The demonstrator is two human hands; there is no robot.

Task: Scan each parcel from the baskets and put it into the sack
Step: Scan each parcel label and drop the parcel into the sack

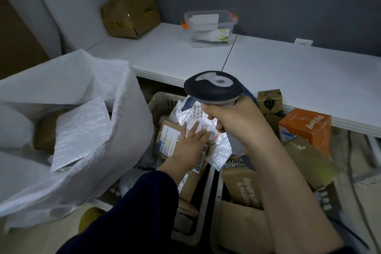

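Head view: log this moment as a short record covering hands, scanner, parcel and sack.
left hand: flat on the white parcel, fingers straight
right hand: grips the scanner, pointed down at that parcel
white parcel: on top of others in the basket
sack: open, beside the basket, a padded envelope inside

The left arm, in a dark sleeve, reaches forward and down with the left grip (192, 142) palm-down, fingers straight and slightly spread on a parcel (221, 146), while the bare right forearm angles up from the lower right, the right grip (233, 117) curled round a scanner (214, 87).
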